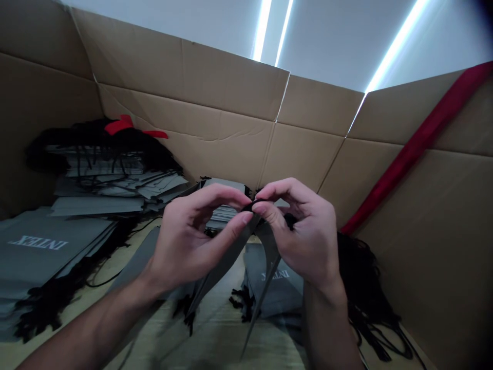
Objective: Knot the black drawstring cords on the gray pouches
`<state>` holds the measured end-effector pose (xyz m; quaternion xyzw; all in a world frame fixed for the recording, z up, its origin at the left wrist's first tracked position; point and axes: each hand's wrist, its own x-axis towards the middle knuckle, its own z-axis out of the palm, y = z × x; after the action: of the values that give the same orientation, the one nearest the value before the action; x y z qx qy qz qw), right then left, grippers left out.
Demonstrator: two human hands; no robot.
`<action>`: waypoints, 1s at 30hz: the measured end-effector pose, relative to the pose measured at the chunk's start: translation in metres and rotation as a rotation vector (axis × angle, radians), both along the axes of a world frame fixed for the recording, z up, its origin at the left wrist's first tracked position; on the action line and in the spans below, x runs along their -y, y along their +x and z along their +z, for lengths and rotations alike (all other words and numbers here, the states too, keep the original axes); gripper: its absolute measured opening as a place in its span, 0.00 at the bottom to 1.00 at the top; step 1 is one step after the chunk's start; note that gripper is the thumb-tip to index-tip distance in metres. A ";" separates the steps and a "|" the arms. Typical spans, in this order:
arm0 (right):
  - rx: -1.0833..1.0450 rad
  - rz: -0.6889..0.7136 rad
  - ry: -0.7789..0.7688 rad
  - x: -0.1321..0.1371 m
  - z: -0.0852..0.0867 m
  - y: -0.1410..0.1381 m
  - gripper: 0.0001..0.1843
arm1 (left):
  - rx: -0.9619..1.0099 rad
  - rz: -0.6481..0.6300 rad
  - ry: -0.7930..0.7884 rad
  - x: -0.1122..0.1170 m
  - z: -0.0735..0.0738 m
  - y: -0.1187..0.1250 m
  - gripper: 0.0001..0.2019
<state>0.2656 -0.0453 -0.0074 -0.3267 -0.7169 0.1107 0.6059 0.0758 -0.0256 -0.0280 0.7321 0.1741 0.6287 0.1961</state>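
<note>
In front of me my left hand [190, 234] and my right hand [306, 231] meet fingertip to fingertip. Both pinch a short piece of black cord [252, 204] between thumb and forefinger. Below the fingers hangs a grey drawstring bag [227, 257], seen nearly edge-on. Its join with the cord is hidden by my fingers. A grey flap [269, 246] also hangs under my right hand. Beneath my hands, a pile of grey bags [275, 272] printed INTEX lies on the table, black cord ends sticking out at its side.
Printed grey bags [57, 241] are stacked at left. Behind them rises a taller pile [103, 169] topped with black cords and a red strip [123, 124]. More black cords [358, 277] lie at right. Cardboard walls [215, 113] surround the table; a dark red band [419, 139] crosses the right one.
</note>
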 end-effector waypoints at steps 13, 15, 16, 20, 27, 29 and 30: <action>0.126 0.022 -0.173 0.008 0.005 0.004 0.06 | -0.232 0.158 0.184 0.000 -0.003 -0.005 0.16; 0.099 0.049 -0.211 0.008 0.007 0.005 0.05 | -0.227 0.145 0.179 0.000 -0.002 -0.007 0.15; 0.084 0.062 -0.225 0.009 0.007 0.005 0.04 | -0.219 0.134 0.175 -0.001 -0.002 -0.008 0.15; 0.040 0.075 -0.175 0.010 0.005 0.005 0.13 | -0.131 0.092 0.141 -0.005 -0.003 -0.010 0.11; 0.196 -0.031 0.183 0.009 -0.002 0.003 0.11 | -0.073 0.149 0.130 -0.003 0.001 -0.009 0.06; 0.232 -0.068 0.222 0.010 -0.001 0.002 0.12 | -0.091 0.183 0.162 -0.002 0.002 -0.009 0.05; 0.256 -0.082 0.235 0.011 0.000 0.002 0.11 | -0.101 0.199 0.173 -0.002 0.002 -0.009 0.05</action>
<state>0.2672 -0.0559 -0.0071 -0.2940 -0.7823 -0.0411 0.5476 0.0666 -0.0236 -0.0263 0.7562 0.2005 0.6200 0.0601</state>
